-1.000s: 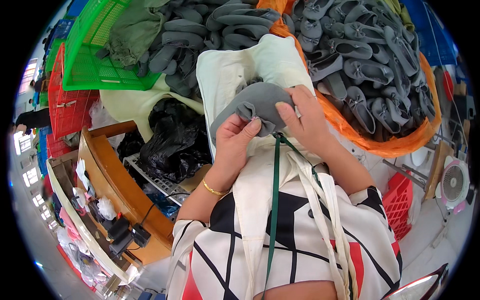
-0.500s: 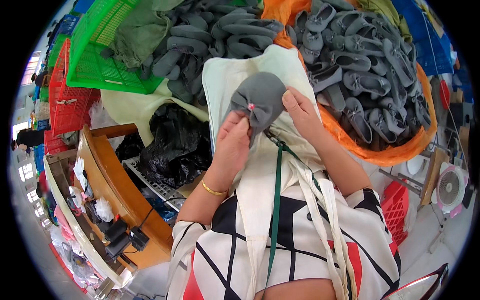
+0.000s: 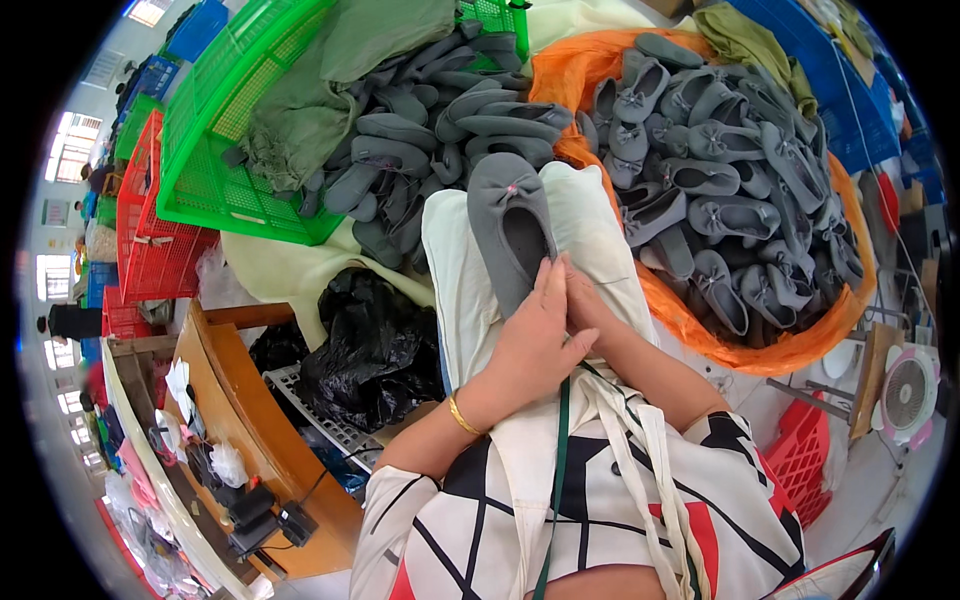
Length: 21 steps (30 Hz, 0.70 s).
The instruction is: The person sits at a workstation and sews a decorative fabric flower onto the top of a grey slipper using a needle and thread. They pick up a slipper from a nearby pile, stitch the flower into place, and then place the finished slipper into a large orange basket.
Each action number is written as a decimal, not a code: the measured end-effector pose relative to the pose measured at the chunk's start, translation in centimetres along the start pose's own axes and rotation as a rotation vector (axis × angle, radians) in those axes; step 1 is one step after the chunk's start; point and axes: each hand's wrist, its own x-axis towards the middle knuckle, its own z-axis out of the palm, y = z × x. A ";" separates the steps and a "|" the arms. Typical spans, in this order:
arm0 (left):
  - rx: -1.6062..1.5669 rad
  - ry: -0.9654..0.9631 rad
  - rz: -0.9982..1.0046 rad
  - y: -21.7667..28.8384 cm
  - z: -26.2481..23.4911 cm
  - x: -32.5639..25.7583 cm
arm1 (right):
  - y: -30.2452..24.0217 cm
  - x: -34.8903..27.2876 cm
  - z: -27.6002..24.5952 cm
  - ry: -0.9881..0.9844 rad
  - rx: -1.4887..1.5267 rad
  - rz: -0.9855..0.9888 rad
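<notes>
Now Laid Flat: Grey Slipper Turned Opening-Up on the Cream Cloth

Head camera: Moments earlier the grey slipper [image 3: 512,225] had been bunched up between both hands, sole side outward; by this frame it lay stretched full length on the cream cloth [image 3: 590,235], opening upward, its small pink bow at the toe pointing away from the person. That suggested the handling of this slipper had moved from turning it over to smoothing or checking it.

The left hand [image 3: 535,335] lay flat with fingers together over the heel end, pressing rather than pinching. The right hand [image 3: 590,310] sat just beside it, mostly hidden beneath the left, so whether its fingers closed on the heel could not be told. The slipper thus reached away from both hands, only its heel under them.

A heap of grey slippers [image 3: 420,130] spilled from a green basket [image 3: 225,140] on the left; more slippers filled an orange bag [image 3: 740,190] on the right. A black plastic bag [image 3: 375,345] lay beside the cloth.
</notes>
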 end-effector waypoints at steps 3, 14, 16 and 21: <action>0.433 0.045 0.163 1.1 0.9 0.3 | -2.1 -0.5 -0.5 -0.045 -0.115 0.023; 0.556 -0.006 0.348 1.7 2.2 2.4 | -4.7 -0.7 -2.1 0.114 -0.285 -0.133; 0.548 -0.033 0.355 2.7 2.6 3.3 | -5.1 -0.7 -3.5 0.056 -0.215 -0.151; 0.564 -0.051 0.394 3.9 3.4 4.3 | -6.0 -1.5 -5.1 0.211 -0.342 -0.248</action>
